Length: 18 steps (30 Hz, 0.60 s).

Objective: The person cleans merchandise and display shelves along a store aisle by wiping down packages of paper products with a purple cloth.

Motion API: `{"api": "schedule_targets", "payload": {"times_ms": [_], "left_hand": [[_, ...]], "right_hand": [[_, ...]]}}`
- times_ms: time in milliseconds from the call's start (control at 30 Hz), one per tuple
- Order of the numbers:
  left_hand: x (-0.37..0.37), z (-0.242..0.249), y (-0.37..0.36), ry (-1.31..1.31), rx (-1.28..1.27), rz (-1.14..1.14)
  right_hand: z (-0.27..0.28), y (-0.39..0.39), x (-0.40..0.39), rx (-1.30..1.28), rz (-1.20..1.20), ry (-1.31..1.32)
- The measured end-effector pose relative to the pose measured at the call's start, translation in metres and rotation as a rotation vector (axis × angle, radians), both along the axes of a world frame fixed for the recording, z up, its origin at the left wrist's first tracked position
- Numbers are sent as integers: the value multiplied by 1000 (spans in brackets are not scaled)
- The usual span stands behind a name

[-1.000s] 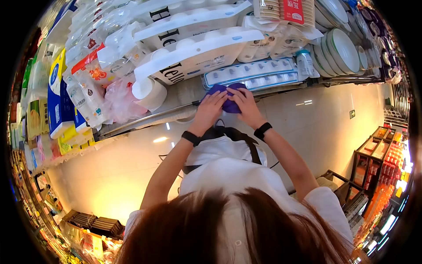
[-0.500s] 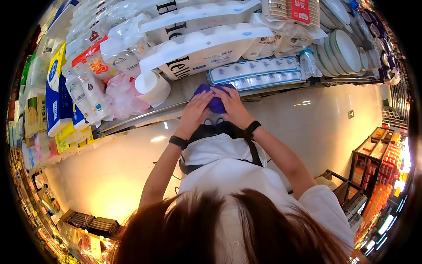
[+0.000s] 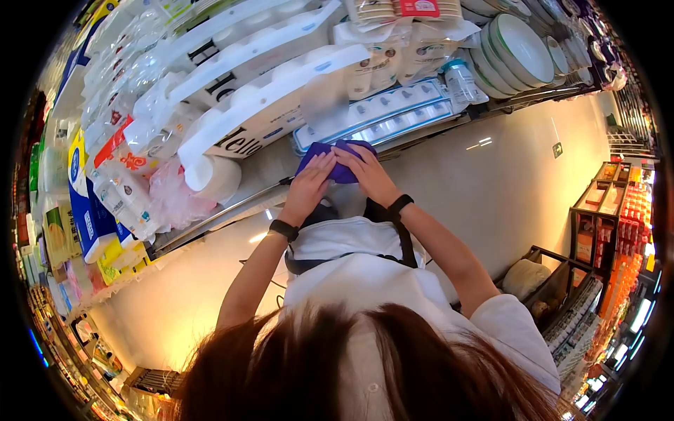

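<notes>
A purple cloth [image 3: 344, 174] is bunched between my hands at the front edge of a grey shelf [image 3: 270, 165]. My left hand [image 3: 309, 189] presses its fingers together over the cloth's left part. On the right part lie the bent fingers of my right hand [image 3: 371, 175], so the two hands nearly meet over the fabric. Just beyond the cloth sits a flat blue-and-white pack [image 3: 393, 116] with a row of small items under clear film. To the left stands a white roll [image 3: 212, 177], beside a pink crumpled plastic bag [image 3: 175, 196].
White packs of paper cups [image 3: 242, 112] fill the shelf behind. Stacked green-rimmed bowls [image 3: 523, 49] and a small blue-capped jar [image 3: 460, 78] stand to the right. Blue-and-yellow packs [image 3: 91, 210] are at far left. Dark crates [image 3: 547, 281] stand on the floor at right.
The view has turned, so the shelf goods sit further left and lower at left. Both hands stay on the purple cloth, which now shows more of its upper left part.
</notes>
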<state>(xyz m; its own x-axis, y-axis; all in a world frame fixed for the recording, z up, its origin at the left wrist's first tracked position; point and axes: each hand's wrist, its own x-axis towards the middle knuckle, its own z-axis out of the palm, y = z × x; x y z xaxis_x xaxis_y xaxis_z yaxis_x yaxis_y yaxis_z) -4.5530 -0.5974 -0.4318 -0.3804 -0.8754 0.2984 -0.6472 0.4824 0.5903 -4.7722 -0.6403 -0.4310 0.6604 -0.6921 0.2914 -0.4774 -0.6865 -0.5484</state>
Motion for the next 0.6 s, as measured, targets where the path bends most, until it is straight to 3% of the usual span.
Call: {"api": "schedule_targets", "payload": {"times_ms": [600], "left_hand": [[-220, -18, -112, 4, -65, -74]], "right_hand": [[11, -104, -224, -12, -28, 14]]}}
